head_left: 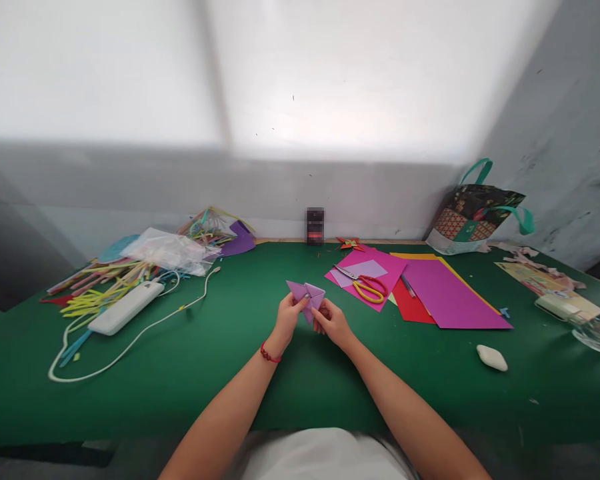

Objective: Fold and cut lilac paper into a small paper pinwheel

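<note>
A folded piece of lilac paper (pixel 314 293) with pointed corners is held up over the green table (pixel 220 393). On its left side my left hand (pixel 289 317) pinches it, the thumb lying across the front. From the lower right my right hand (pixel 334 323) grips its edge, with some fingertips hidden behind the paper. A red beaded bracelet (pixel 271 354) circles my left wrist. Just right of the hands, scissors (pixel 364 284) with yellow and red handles lie on pink and lilac sheets (pixel 395 265).
Right of the scissors are red paper (pixel 411 308), a pen (pixel 408 287) and large purple sheets (pixel 455 293). A white case (pixel 492 358), a patterned bag (pixel 475 217) and a glass bowl (pixel 597 333) stand farther right. Leftward lie paper strips (pixel 100 287), a white power bank (pixel 126 308) and its cable (pixel 145 327). A phone (pixel 315 227) leans against the wall.
</note>
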`<state>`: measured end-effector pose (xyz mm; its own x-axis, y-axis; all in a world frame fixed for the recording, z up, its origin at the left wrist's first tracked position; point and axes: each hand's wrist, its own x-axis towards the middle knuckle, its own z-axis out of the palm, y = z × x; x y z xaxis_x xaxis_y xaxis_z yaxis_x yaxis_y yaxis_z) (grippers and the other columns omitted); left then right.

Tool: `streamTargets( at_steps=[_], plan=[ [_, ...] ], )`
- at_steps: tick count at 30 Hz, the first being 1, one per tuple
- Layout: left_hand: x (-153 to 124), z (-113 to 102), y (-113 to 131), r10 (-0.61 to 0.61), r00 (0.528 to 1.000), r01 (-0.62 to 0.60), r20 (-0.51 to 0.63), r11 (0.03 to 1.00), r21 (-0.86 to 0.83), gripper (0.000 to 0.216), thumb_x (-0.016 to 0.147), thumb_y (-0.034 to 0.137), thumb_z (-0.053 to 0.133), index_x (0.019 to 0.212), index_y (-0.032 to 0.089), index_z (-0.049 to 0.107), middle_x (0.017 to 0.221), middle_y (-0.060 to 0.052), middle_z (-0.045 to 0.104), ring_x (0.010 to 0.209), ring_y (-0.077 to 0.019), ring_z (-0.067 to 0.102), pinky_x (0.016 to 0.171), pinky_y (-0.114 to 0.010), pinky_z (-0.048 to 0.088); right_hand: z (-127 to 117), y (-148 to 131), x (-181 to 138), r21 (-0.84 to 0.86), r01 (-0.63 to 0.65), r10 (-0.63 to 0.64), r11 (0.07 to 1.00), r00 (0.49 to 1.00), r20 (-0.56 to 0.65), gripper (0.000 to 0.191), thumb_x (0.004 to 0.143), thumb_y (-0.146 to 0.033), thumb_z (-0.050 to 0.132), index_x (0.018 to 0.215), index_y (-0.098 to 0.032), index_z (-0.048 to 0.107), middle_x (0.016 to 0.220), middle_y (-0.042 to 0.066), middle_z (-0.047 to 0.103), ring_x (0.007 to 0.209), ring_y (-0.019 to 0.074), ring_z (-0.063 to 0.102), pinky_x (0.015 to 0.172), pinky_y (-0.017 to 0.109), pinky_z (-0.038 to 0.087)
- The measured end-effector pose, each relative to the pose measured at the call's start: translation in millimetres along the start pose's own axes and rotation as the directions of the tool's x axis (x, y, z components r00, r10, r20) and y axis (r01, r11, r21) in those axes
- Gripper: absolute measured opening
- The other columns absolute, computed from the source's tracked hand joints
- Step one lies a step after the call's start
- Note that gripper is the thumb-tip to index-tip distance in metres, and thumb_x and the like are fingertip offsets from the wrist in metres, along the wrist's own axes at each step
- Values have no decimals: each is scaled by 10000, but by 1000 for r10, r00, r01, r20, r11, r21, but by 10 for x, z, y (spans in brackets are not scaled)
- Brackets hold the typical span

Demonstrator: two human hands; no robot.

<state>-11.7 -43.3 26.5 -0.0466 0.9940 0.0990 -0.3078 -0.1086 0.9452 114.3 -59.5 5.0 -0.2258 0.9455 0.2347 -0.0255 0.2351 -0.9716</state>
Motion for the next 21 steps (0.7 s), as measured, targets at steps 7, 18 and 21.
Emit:
streamTargets(
  at_steps=[7, 18, 21],
  plan=[
    [-21, 21, -20, -14, 998, 11, 54, 999, 39, 323, 520, 367, 765, 663, 122, 610, 610, -9, 600, 577, -118, 514, 584, -241, 403, 9, -16, 1, -90, -8, 3, 996, 999, -53, 388, 748, -589, 530, 664, -216, 468, 409, -47, 503, 352, 119, 448, 397, 265, 357],
    [9, -1, 41, -60, 996, 57, 58, 997, 49, 586, 469, 676, 680, 631, 121, 586, 540, 17, 513, 495, -82, 424, 512, -230, 390, -38, -10, 28, 34, -89, 86, 996, 994, 66, 454, 702, -654, 529, 633, -216, 427, 357, -56, 473, 296, 96, 384, 348, 238, 293],
    [21, -12, 33, -46, 998, 42, 36, 995, 91, 587, 456, 686, 675, 574, 125, 547, 501, 35, 455, 474, -68, 367, 476, -216, 339, -27, -19, 19, 38, -109, 106, 993, 991, 78, 465, 685, -660, 538, 626, -213, 425, 351, -61, 465, 294, 90, 383, 347, 230, 283]
  ],
)
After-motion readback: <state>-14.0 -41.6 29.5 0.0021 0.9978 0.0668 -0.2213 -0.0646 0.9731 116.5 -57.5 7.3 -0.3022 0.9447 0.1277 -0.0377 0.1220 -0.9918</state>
